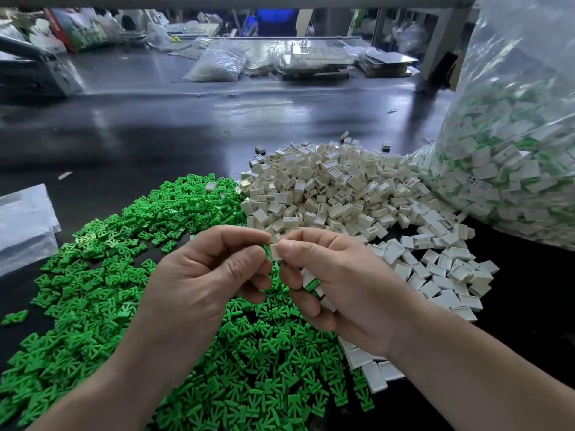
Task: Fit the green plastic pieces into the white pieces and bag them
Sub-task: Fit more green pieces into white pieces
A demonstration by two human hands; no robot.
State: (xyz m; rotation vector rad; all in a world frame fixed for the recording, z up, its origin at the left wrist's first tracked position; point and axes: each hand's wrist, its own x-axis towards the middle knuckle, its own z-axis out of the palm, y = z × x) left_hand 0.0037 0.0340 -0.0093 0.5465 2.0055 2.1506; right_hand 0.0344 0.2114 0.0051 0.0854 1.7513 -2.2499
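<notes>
**Misalignment and Spill Risks**

We are finding the left hand (pixel 202 275) pinching a green piece (pixel 265 247) against a white piece (pixel 275 252) pinched by the right hand (pixel 336 284), above the green pile (pixel 124 275). The right hand is also cupping finished pieces (pixel 312 284). We are judging a skewed entry could jam; a slackening grip could spill them.
</notes>
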